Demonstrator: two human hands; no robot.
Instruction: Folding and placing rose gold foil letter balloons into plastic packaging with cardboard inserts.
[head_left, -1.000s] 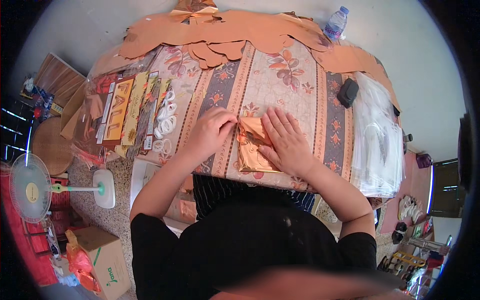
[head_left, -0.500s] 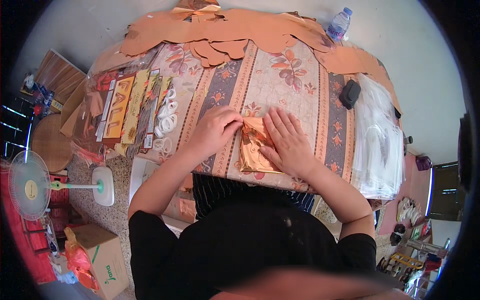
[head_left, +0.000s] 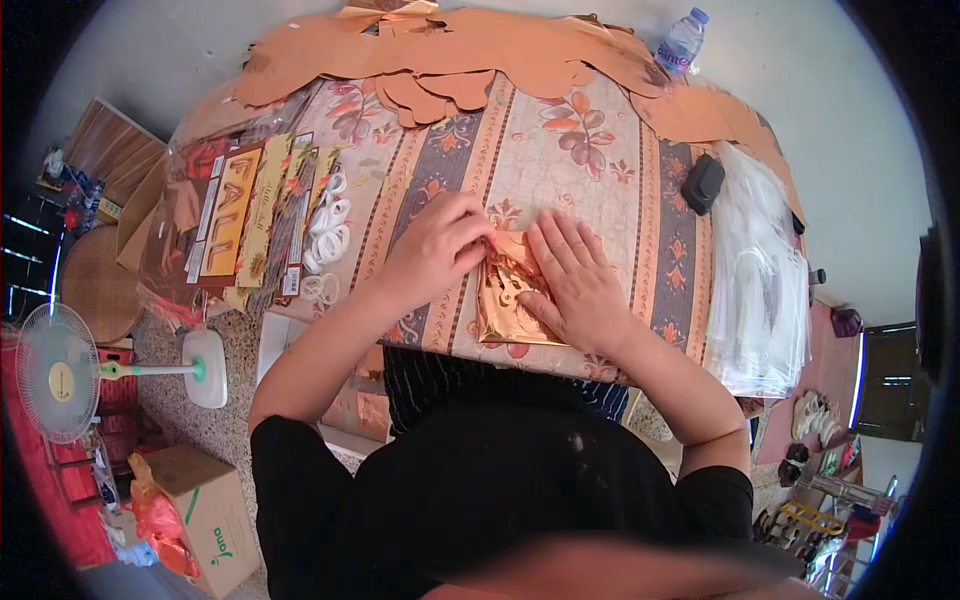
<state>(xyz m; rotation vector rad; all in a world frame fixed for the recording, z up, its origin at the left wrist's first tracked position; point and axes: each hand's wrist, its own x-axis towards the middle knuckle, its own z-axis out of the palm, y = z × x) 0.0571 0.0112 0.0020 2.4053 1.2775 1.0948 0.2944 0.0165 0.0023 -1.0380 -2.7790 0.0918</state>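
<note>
A flat, folded piece of shiny gold foil [head_left: 508, 312] lies on the patterned tablecloth [head_left: 590, 125] at the near edge of the table, its surface creased and catching the light. At its upper left corner, the fingers of my left hand [head_left: 438, 248] are pinched together on the foil. My right hand [head_left: 578, 285] lies flat over the right part of the foil, fingers stretched out and thumb reaching toward its middle. The right hand hides part of the foil.
Printed packets [head_left: 235, 215] and white ribbon coils [head_left: 328, 235] lie to the left. Clear plastic bags [head_left: 755, 290] and a black object [head_left: 702, 184] are at right. Orange-brown flat pieces [head_left: 450, 45] and a water bottle [head_left: 682, 42] line the far edge. A fan [head_left: 60, 375] stands left.
My left hand has shifted slightly up and right at the foil's upper corner, lifting that edge a little. The right hand stays almost where it was.
</note>
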